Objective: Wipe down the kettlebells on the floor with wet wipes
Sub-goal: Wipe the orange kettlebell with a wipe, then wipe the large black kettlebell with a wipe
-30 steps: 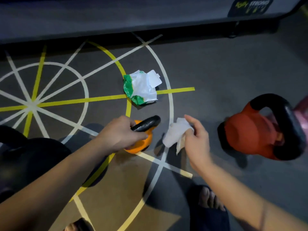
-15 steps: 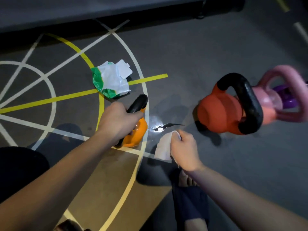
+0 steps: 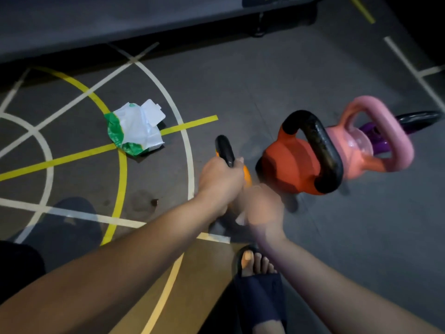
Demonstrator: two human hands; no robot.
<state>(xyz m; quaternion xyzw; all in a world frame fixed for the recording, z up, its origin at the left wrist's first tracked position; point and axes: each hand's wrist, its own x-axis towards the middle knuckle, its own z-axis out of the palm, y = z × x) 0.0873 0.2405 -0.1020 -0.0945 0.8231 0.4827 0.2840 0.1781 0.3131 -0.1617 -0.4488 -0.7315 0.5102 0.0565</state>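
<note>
Wet wipes pack (image 3: 136,130) is lying open on the floor (image 3: 240,88), left of centre, well apart from the action.

Left hand (image 3: 220,180) is clamping round the black handle (image 3: 225,150) of the orange kettlebell (image 3: 247,179), mid-frame, holding it tilted. Most of the bell is hidden behind the hand.

Right hand (image 3: 265,208) is moving just right of it, against the bell's lower side, and is too motion-blurred to tell whether the fingers are curled. A pale scrap at its lower edge (image 3: 240,220) is likely the wipe.

Red kettlebell (image 3: 286,169) is standing just beside the orange one. Pink kettlebell (image 3: 375,145) is touching it further right, and a purple one (image 3: 379,143) is sitting behind that.

Step in hand, judging: wiping the orange bell's body.
- Left hand should be keeping a firm grip so the bell is not rolling onto the sandalled foot (image 3: 257,266) just below.
- It should be rotating the bell by the handle so the wipe is reaching all round, underside too.
- The handle under the left palm is still needing a pass.
- Red, pink and purple bells are probably still waiting.

Versus half a second ago:
- The handle is now pointing up the frame rather than leaning right.
- The orange bell is sitting nearer the red one.
- The right hand is no longer pressing the wipe on the floor to the right; it is in against the bell.
- The wipe is now mostly hidden.
</note>
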